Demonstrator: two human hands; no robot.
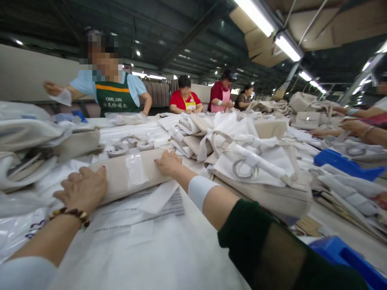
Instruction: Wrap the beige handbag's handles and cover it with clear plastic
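A long beige handbag (pixel 119 181) lies across the table in front of me, with a shiny clear plastic strip (pixel 135 168) around its middle. At its left end rests my left hand (pixel 84 188), fingers spread and thumb against the bag's edge. My right hand (pixel 168 163) grips the bag's right end with bent fingers; the fingertips are partly hidden. A white paper strip (pixel 160 196) sticks out beneath the bag near my right wrist. Under it all lies a white plastic sheet (pixel 145 257) with printed lines.
On the right is a heap of beige bags (pixel 260 193) with white wrapping. Wrapped bags (pixel 27 133) also lie at left. Blue plastic holders (pixel 347 163) stand at right. Across the table a person in a green apron (pixel 117 98) stands; other people work farther back and at right.
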